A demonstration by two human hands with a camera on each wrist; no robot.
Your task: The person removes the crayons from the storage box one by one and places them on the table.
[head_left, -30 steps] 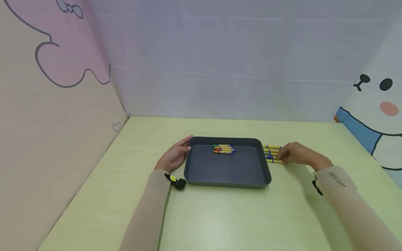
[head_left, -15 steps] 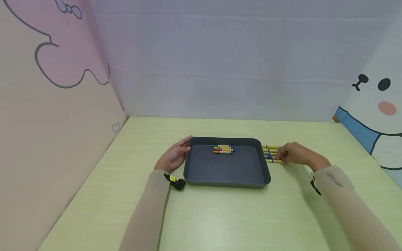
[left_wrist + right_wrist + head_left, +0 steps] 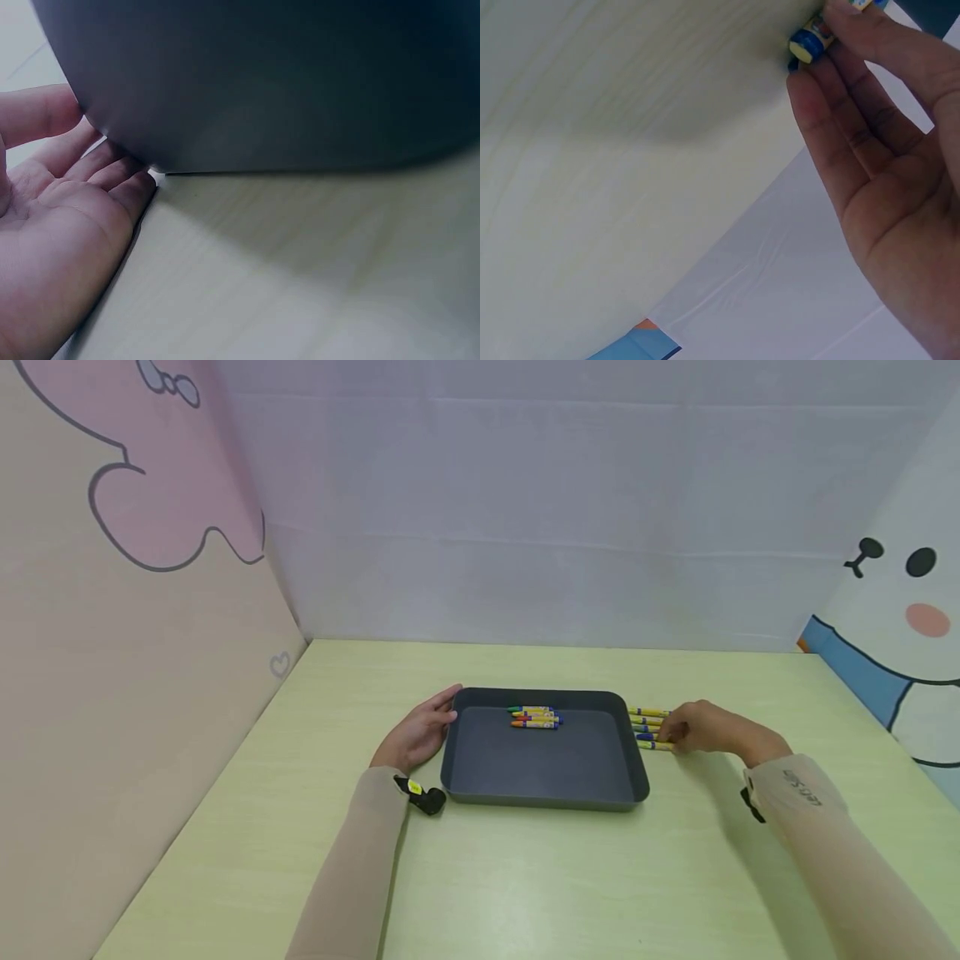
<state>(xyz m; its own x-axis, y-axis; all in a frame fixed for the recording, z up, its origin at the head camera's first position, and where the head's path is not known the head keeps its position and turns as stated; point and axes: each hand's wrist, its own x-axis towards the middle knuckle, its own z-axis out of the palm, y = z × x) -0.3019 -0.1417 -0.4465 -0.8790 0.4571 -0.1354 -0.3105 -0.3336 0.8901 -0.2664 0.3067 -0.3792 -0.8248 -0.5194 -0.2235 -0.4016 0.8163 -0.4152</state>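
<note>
A dark grey rectangular tray (image 3: pixel 547 768) lies on the table. Its left side meets my left hand (image 3: pixel 418 733), whose relaxed fingers and thumb rest against the outer wall; in the left wrist view the fingertips (image 3: pixel 135 180) are at the tray's bottom edge. Several wrapped crayons (image 3: pixel 535 724) lie side by side inside, near the far wall. Right of the tray, my right hand (image 3: pixel 708 727) reaches over a row of yellow-wrapped crayons (image 3: pixel 649 711). In the right wrist view its thumb and fingers pinch a yellow and blue crayon (image 3: pixel 808 45) near one end. The hand hides the row's right ends.
The pale yellow-green table (image 3: pixel 517 877) runs back to a plain light wall (image 3: pixel 547 527). Side panels with cartoon prints (image 3: pixel 172 502) stand at left and right. A small black wrist camera (image 3: pixel 427 800) sits on the left sleeve, close to the tray's near left corner.
</note>
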